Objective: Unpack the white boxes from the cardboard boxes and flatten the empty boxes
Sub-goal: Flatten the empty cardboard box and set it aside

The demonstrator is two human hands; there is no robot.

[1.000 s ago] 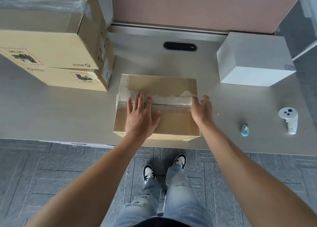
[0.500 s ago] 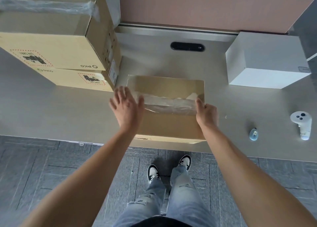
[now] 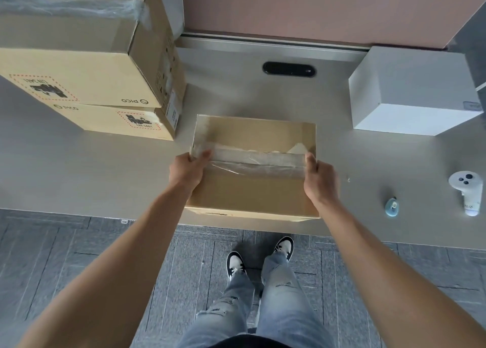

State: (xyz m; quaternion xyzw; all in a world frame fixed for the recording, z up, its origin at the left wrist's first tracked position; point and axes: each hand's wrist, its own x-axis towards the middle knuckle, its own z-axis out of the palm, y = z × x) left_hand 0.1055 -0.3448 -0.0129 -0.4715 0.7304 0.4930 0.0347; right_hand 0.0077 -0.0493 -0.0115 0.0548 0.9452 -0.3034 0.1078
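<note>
Head view: left hand (image 3: 187, 169) and right hand (image 3: 320, 177) each grip the taped cardboard box (image 3: 253, 190); we judge it could slide off the counter (image 3: 79, 179) edge.

Tan cardboard box (image 3: 252, 190) with clear tape at the desk's near edge; two tan boxes (image 3: 86, 84) with red dotted diamonds at the far left corner; white box (image 3: 410, 95), white controller (image 3: 466, 190), grey desk (image 3: 79, 169).
</note>
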